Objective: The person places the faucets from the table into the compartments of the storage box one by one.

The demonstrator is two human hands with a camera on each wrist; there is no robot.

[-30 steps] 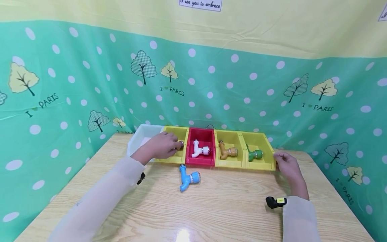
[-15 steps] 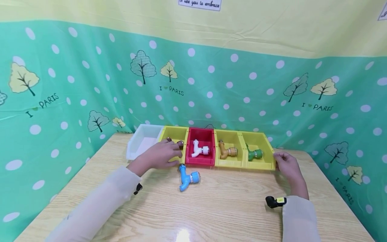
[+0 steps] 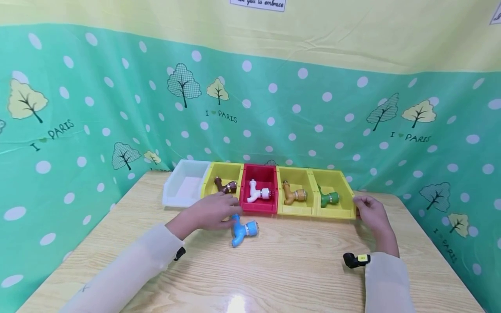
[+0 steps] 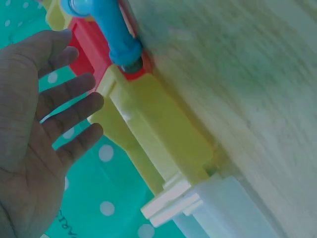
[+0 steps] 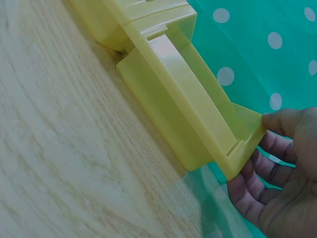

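A blue faucet (image 3: 241,231) lies on the table in front of the row of bins. My left hand (image 3: 215,211) hovers over its upper left end; in the left wrist view the hand's fingers (image 4: 74,116) are spread and hold nothing. My right hand (image 3: 373,218) holds the outer side of the rightmost yellow bin (image 3: 341,212), with the thumb on its rim and the fingers against its outer wall, as the right wrist view shows. Inside that bin rests a green faucet (image 3: 328,198). The other yellow bins and the red one hold a brown faucet (image 3: 226,186), a white faucet (image 3: 256,191) and an orange-brown faucet (image 3: 291,194).
A white bin (image 3: 175,198) with no faucet in it forms the left end of the joined row. The wooden table (image 3: 289,269) runs toward me. A green and yellow printed curtain (image 3: 297,95) hangs behind and at both sides.
My left hand has left the brown faucet in the left yellow bin and come forward and right to the blue faucet. The right hand keeps its place on the bin.
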